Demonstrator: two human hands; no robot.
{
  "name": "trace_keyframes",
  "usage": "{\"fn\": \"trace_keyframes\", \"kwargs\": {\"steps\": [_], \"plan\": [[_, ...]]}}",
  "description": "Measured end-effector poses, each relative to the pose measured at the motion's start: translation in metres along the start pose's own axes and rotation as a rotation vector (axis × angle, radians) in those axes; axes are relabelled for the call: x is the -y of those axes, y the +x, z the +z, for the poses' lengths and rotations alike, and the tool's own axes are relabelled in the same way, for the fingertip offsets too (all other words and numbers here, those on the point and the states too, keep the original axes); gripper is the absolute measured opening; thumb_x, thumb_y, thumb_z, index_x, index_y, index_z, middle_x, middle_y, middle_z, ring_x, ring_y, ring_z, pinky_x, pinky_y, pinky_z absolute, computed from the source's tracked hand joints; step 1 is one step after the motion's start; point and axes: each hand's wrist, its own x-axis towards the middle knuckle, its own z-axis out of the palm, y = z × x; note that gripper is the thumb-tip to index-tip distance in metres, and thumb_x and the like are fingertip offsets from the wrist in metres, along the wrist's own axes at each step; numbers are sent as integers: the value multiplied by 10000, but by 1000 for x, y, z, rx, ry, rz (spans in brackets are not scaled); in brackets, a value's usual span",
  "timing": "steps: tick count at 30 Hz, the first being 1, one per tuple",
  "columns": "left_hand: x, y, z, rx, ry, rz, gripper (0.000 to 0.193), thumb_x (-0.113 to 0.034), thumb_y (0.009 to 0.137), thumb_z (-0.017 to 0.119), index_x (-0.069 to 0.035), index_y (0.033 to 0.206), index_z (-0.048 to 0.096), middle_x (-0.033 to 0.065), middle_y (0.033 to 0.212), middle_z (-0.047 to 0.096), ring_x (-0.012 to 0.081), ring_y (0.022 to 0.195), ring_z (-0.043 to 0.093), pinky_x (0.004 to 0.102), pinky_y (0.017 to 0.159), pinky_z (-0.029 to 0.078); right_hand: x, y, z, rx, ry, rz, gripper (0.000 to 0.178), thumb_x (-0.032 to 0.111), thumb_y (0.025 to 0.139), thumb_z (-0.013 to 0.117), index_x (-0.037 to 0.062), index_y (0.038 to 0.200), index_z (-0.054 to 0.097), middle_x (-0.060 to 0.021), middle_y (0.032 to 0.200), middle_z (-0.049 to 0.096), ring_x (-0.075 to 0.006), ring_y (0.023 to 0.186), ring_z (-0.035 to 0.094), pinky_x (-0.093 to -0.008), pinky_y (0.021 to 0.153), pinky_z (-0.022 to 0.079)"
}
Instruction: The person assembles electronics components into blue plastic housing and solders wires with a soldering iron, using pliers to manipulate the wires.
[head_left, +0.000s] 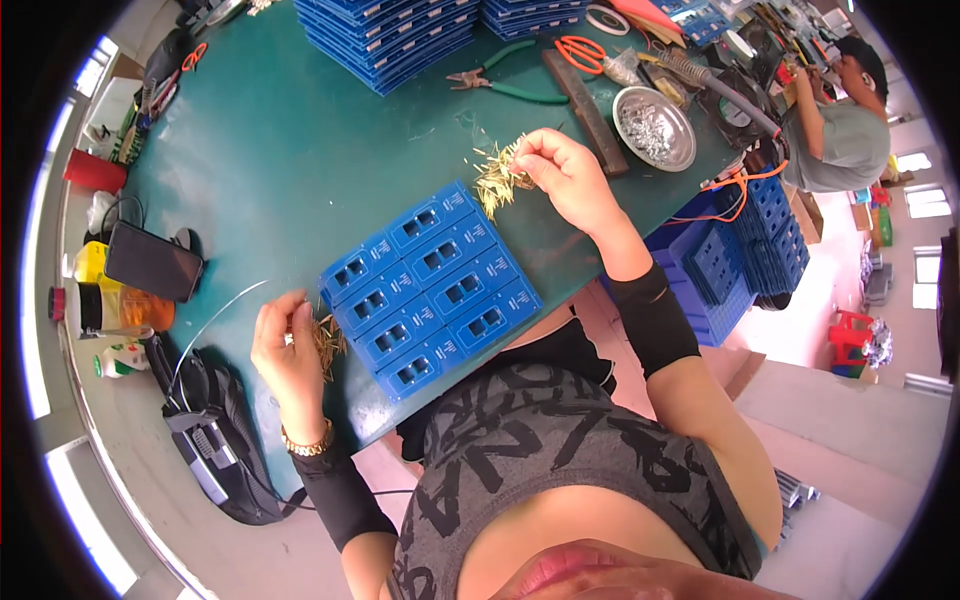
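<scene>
A blue circuit board panel (432, 290), divided into several sections with small square cutouts, lies on the green table in front of me. Beyond its far right corner is a loose pile of thin gold-coloured metal pins (494, 186). My right hand (570, 185) is at that pile, thumb and forefinger pinched together; what sits between the fingertips is too small to make out. On the panel's left side, my left hand (283, 345) has curled fingers with the thumb near them, beside a second heap of pins (329, 345). Its fingertips are close to the panel's left edge, and any held piece is hidden.
Stacks of blue panels (385, 40) stand at the back. Green-handled pliers (505, 80), a metal bar (585, 112) and a bowl of silvery parts (654, 128) lie right of them. A phone (153, 262) stands at the left. Another person (840, 125) works at far right.
</scene>
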Motion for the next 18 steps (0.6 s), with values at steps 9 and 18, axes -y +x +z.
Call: {"fn": "trace_keyframes", "kwargs": {"steps": [9,18], "plan": [[-2,-2,0,26,-16,-1,105,19,857,677,-21,954,684,83,837,660,177,736,635,279,681,506,6,-20,1,-7,121,187,40,60,955,572,24,954,590,-12,849,656,-59,683,500,-222,641,434],[-11,0,-1,26,-8,137,104,34,853,672,-23,940,679,94,834,657,189,722,639,282,653,505,7,-28,1,-42,-393,-128,61,59,971,568,2,950,565,-4,860,562,-94,797,514,-249,731,440]]}}
